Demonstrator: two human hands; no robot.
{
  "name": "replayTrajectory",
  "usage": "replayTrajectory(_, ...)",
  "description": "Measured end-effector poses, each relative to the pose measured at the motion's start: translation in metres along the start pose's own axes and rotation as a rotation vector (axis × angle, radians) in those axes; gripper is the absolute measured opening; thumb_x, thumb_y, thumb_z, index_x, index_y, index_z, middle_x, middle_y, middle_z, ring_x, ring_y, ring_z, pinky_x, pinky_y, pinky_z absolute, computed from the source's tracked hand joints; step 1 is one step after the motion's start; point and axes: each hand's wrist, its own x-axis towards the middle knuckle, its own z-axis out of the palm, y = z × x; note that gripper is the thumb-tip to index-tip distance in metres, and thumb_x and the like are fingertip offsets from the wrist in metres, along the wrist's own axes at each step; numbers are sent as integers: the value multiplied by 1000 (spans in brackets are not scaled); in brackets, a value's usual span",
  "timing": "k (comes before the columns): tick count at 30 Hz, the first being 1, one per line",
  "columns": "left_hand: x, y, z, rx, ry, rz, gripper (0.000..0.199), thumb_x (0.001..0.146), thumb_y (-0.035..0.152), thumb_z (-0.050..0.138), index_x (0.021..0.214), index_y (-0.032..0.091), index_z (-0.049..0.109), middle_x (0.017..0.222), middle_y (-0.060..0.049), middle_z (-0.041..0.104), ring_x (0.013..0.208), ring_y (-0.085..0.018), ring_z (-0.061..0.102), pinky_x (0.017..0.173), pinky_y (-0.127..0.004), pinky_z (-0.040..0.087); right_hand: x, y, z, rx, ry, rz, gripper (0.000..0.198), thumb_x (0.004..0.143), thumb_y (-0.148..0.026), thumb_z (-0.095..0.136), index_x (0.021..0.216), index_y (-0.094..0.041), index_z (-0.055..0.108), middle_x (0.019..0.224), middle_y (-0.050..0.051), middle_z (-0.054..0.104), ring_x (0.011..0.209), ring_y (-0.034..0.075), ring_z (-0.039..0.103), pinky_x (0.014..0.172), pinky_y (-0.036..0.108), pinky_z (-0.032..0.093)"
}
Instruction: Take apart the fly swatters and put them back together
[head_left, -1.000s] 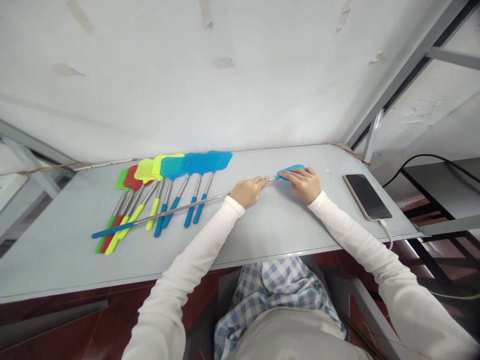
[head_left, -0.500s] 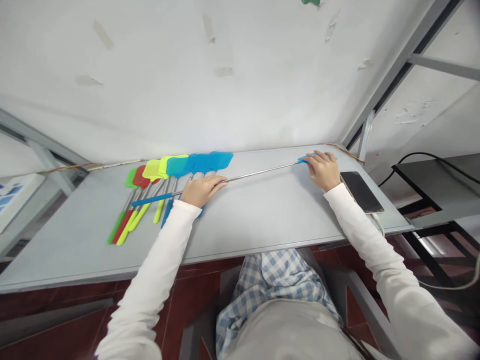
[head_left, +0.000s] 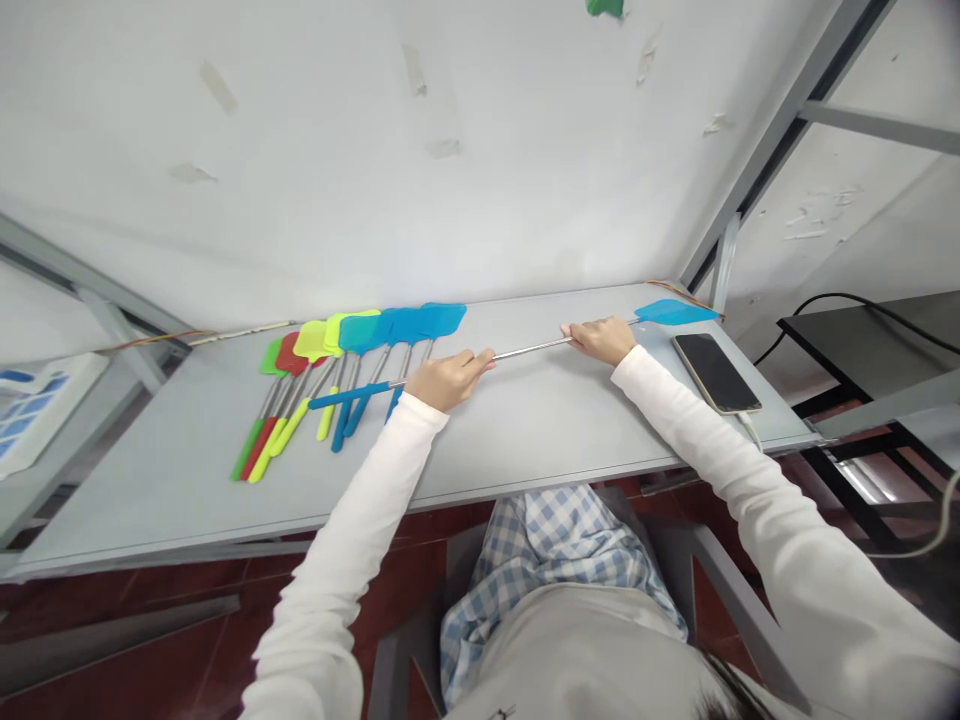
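Both of my hands hold one long blue fly swatter point(head_left: 534, 348) crosswise above the grey table. My left hand point(head_left: 448, 378) is closed round its metal rod, just right of the blue handle. Further right, my right hand point(head_left: 602, 339) grips the rod near the blue paddle, which points to the right. Several other fly swatters point(head_left: 311, 342) in green, red, yellow, teal and blue lie side by side on the left, paddles toward the wall and handles toward me. The held handle crosses over some of them.
A phone point(head_left: 718, 372) with a white cable plugged in lies at the table's right. The white wall point(head_left: 525, 180) rises behind the table point(head_left: 525, 430). Metal frame posts point(head_left: 750, 180) stand at both sides. A white and blue object point(head_left: 45, 410) is at far left.
My right hand has slid left from the paddle onto the rod, so the paddle now shows. The swatter and my left hand have shifted right.
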Motion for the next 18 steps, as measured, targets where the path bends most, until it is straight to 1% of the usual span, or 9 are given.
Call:
replayTrajectory(4, -9, -9, 3, 1, 34, -8, 50, 98, 47, 23, 112, 28, 67, 76, -9, 65, 64, -17, 57, 53, -30, 25, 2, 20, 5, -43, 66, -33, 60, 99, -43, 19, 80, -13, 67, 70, 13, 70, 57, 17, 57, 57, 27, 21)
replayTrajectory(7, -13, -20, 6, -24, 85, 1, 47, 97, 48, 27, 109, 27, 67, 74, -8, 64, 60, -17, 55, 52, -30, 26, 5, 32, 5, -64, 90, -47, 62, 99, -43, 17, 78, -14, 67, 69, 12, 70, 55, 16, 55, 57, 27, 20)
replayTrajectory(12, -13, -31, 12, -65, 115, 23, 47, 97, 49, 28, 106, 25, 67, 70, -8, 63, 55, -16, 54, 52, -29, 31, 8, 39, 3, -72, 106, -52, 61, 98, -43, 18, 77, -15, 67, 70, 11, 70, 55, 15, 55, 55, 28, 18)
replayTrajectory(15, -10, -33, 18, -146, 135, 22, 46, 96, 49, 31, 105, 24, 68, 75, -8, 68, 63, -17, 60, 57, -28, 38, 7, 35, 1, -76, 94, -30, 60, 98, -43, 19, 76, -15, 68, 71, 11, 71, 57, 17, 57, 55, 28, 18)
replayTrajectory(18, -7, -33, 17, -309, 113, 10, 46, 95, 49, 34, 108, 23, 69, 96, -8, 73, 84, -18, 66, 72, -27, 46, 4, 32, -2, -69, 116, 15, 61, 98, -43, 19, 75, -15, 68, 69, 13, 70, 57, 18, 57, 55, 29, 19)
